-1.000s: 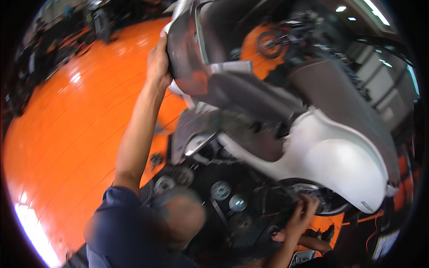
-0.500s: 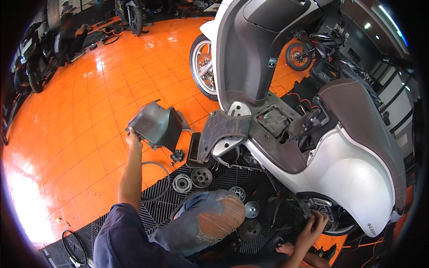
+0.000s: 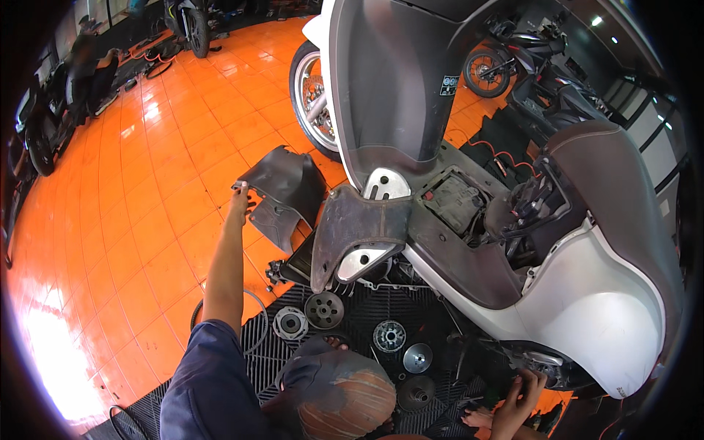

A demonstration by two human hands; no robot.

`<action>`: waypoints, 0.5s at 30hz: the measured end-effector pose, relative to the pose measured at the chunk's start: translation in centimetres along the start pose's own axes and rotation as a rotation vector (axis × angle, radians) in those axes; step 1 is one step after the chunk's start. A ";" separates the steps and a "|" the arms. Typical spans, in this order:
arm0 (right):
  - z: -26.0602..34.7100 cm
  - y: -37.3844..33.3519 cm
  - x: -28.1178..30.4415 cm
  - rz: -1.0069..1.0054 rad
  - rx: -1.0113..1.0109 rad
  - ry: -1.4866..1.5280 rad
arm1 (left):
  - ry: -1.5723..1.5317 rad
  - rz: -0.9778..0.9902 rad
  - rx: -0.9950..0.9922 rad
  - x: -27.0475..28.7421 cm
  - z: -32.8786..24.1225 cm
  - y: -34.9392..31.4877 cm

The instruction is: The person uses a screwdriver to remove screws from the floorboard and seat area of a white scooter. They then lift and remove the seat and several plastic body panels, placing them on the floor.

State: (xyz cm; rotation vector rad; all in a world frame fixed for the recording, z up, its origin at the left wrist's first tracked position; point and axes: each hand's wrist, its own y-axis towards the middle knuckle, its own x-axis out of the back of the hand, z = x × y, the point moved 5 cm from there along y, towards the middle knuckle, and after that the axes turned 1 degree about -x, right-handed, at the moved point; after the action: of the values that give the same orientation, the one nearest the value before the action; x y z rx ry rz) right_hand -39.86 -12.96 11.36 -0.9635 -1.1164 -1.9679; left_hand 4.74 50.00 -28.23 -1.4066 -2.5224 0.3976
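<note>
A dark grey plastic scooter cover (image 3: 287, 178), curved with a notched lower edge, is over the orange floor at left of centre. My left hand (image 3: 242, 196) has its fingers closed on the cover's left corner, with the arm stretched forward. Whether the cover rests on the floor, I cannot tell. My right hand (image 3: 519, 396) is at lower right by the scooter's rear wheel area, fingers bent and apart, with nothing visible in them. The white and brown scooter (image 3: 579, 308) stands at right, its floorboard opened up. A dark floor panel (image 3: 352, 224) lies across its footboard.
On the black mat (image 3: 352, 308) lie a clutch bell (image 3: 324, 311), a clutch plate (image 3: 291, 323), several round metal parts and a drive belt (image 3: 257, 345). Another bare foot or hand (image 3: 478, 416) shows beside my right hand. A person (image 3: 84, 70) sits among motorcycles at far left.
My left hand has moved forward and slightly right, turning the cover so its notched side faces me. My view has shifted a little; my right hand stays by the rear wheel.
</note>
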 end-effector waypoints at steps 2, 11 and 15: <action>-0.2 0.0 -0.9 0.055 0.008 -0.010 | 0.190 -0.076 0.151 2.0 1.0 0.0; -0.5 0.2 -1.9 0.042 -0.080 0.108 | -0.263 0.111 0.393 -3.2 12.1 -3.2; 0.2 0.6 0.1 0.011 -0.037 0.081 | -0.341 0.066 0.103 -7.1 9.6 -2.5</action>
State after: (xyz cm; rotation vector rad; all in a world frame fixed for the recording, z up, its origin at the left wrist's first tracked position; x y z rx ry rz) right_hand -39.35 -13.09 11.74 -0.8995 -1.0309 -2.0069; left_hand 3.29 41.49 -36.85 -1.4935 -2.6706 0.8310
